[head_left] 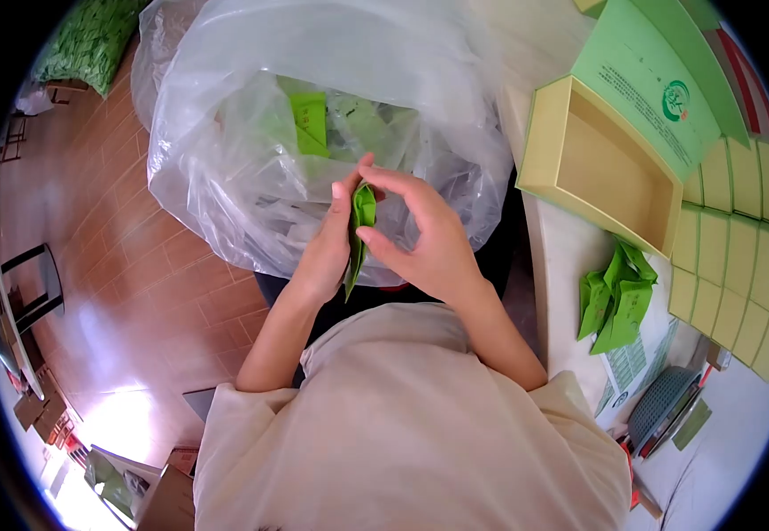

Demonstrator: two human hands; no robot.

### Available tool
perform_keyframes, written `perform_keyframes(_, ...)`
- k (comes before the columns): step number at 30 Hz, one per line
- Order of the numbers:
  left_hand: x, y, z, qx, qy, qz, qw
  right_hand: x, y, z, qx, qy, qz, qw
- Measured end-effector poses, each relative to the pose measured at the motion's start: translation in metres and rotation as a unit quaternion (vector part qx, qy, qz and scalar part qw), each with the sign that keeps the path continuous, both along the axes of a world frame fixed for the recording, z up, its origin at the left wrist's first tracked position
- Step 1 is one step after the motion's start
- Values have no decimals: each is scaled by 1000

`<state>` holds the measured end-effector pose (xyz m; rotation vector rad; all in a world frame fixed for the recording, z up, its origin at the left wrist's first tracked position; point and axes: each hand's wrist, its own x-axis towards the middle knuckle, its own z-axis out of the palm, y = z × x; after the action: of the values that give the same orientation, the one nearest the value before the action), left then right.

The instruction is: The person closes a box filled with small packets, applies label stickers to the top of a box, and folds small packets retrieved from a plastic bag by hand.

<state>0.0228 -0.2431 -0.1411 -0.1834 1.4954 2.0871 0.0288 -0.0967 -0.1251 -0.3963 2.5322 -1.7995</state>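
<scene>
A green packet [360, 232] is held upright and edge-on between my two hands, in front of a large clear plastic bag [194, 168]. My left hand [329, 248] grips its left side. On the other side my right hand [424, 243] is curved round it, with the thumb and fingertips against its edge. Inside the bag lies another green packet [311, 124], with more wrapping around it. Several green packets [619, 296] lie in a small heap on the table to the right, below an open empty box [614, 168] with a green lid [650, 84].
Stacked pale-green boxes [730, 257] stand at the far right of the white table [570, 248]. A printed sheet [641, 363] and a grey basket [660, 409] are nearer. A big sack of green packets [88, 44] stands at the upper left beyond the tiled floor [119, 257].
</scene>
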Motion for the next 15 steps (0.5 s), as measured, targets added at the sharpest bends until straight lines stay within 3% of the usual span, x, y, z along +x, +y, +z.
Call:
perform_keyframes(5,-3,-4,1,-29,-31,-5,999,-4,-1,3,37,59,-12,998)
perform_keyframes(10,-5,0,-1,13,-21,8,1000,-7,4,4,66,101,4,993)
perform_keyframes(14,-9,-7,3,59,-38,-38,997,-3,4,4,58,97,-13,994)
perform_keyframes(15,-10,-6,5,51,-42,-55,996,-1,5,5,17,5,-49,999)
